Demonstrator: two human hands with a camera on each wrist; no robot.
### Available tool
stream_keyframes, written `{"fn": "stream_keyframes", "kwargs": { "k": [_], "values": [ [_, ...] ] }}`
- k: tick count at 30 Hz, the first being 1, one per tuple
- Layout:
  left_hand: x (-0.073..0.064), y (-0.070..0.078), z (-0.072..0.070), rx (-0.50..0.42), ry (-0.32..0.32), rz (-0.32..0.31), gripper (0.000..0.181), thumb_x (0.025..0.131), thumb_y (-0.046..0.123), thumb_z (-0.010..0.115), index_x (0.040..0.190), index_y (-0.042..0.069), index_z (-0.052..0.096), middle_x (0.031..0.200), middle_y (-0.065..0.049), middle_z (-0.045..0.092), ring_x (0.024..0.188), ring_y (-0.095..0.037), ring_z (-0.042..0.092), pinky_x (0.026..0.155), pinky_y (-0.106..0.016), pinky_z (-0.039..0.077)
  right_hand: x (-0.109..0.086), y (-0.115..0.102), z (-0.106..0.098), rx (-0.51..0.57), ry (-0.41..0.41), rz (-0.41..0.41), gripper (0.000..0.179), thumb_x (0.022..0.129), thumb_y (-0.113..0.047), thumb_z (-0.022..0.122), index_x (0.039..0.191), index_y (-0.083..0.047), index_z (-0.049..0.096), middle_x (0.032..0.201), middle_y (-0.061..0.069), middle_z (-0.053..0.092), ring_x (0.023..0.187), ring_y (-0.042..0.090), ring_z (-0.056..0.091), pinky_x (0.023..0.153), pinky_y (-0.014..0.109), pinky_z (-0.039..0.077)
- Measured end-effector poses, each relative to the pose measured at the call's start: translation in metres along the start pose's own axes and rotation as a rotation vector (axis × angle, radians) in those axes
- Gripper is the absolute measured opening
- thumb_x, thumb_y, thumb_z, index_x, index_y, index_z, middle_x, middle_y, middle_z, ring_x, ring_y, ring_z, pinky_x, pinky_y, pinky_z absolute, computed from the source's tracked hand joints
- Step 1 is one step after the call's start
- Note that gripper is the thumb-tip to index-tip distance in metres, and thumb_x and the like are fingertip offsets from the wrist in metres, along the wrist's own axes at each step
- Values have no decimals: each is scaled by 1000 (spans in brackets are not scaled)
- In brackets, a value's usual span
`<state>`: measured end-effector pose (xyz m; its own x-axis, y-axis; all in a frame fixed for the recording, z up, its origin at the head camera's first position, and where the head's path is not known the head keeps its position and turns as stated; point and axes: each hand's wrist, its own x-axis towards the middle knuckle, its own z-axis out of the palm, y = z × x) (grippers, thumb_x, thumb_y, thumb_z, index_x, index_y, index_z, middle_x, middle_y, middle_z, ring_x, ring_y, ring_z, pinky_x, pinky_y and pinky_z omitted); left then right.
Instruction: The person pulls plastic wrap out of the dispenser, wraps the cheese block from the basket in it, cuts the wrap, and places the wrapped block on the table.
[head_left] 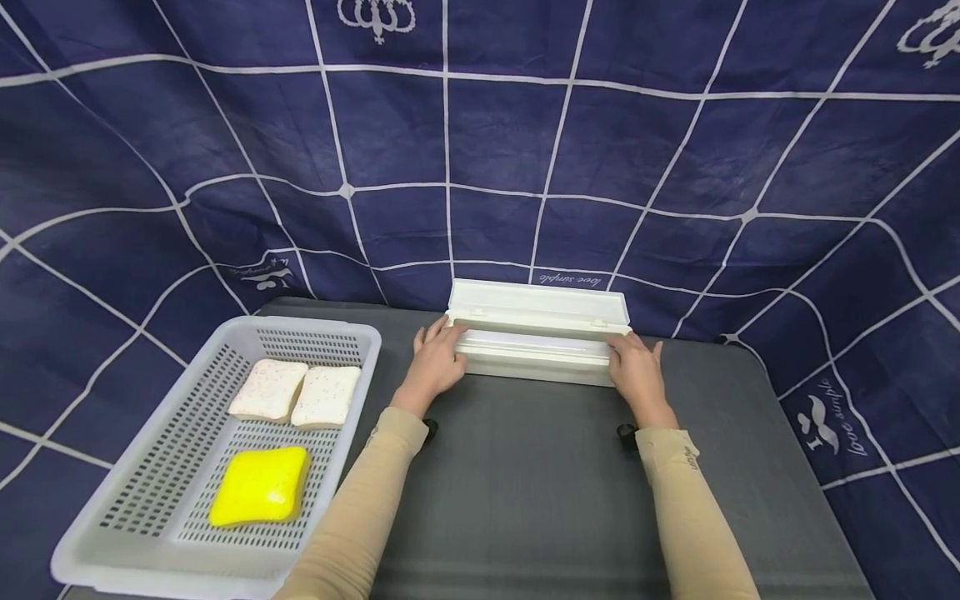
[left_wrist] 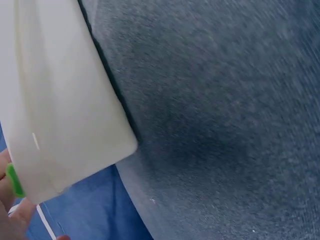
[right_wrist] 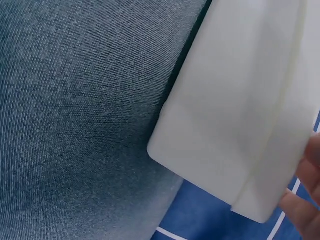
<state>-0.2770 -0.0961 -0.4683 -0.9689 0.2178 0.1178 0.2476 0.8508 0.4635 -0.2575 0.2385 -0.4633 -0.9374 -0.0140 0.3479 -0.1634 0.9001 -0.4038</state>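
A long white plastic box, shaped like a cling-film dispenser, sits near the table's back edge. Its hinged lid is tipped up and back, and a pale strip runs along the opening. At the left end, my left hand grips the box with fingers over the top edge and thumb in front. My right hand holds the opposite end in much the same way. In the left wrist view a small green piece shows at the box's end beside the fingers. The right wrist view shows fingertips at the other end.
To the left stands a pale grey perforated basket. Inside lie two whitish speckled slabs, one beside the other, and a glossy yellow block. Dark blue gridded cloth hangs right behind the grey table.
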Motion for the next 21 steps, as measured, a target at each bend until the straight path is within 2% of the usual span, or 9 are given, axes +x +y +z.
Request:
{"fn": "stream_keyframes", "kwargs": {
  "k": [3,7,10,14,16,21],
  "values": [
    [1,-1,1,13,-11,-17,54,89,15,40,142,12,50,148,-6,51,150,-26,23,118,-64,13,2,1,2,1,57,6,15,93,-3,62,103,3,71,110,23,70,117,44,59,111,75,15],
    [4,0,1,22,-16,-22,53,92,18,36,143,13,50,148,-5,51,150,-26,24,117,-65,13,5,2,3,18,119,34,12,92,-3,65,98,4,72,100,24,71,105,45,61,112,72,19],
    [6,0,0,20,-18,-26,52,93,19,36,142,13,50,147,-5,52,149,-26,26,117,-65,14,7,2,3,34,151,81,13,92,-4,64,97,5,72,98,25,70,103,45,59,112,68,25],
    [8,1,0,10,-11,-34,49,93,22,38,140,14,52,146,-5,54,147,-27,29,117,-63,16,9,1,4,50,172,146,15,94,-7,64,99,4,72,99,23,70,101,43,57,100,61,38],
    [10,0,0,6,-5,-37,47,94,24,39,138,14,54,145,-5,55,146,-27,30,117,-62,17,10,1,4,60,172,173,15,94,-9,64,99,3,72,99,22,70,101,42,57,93,60,38],
    [13,0,2,10,4,-38,43,96,28,43,135,14,57,141,-5,58,146,-28,30,117,-61,18,11,2,6,81,164,216,18,94,-12,63,102,2,72,103,22,70,106,41,55,94,61,35]
  ]
}}
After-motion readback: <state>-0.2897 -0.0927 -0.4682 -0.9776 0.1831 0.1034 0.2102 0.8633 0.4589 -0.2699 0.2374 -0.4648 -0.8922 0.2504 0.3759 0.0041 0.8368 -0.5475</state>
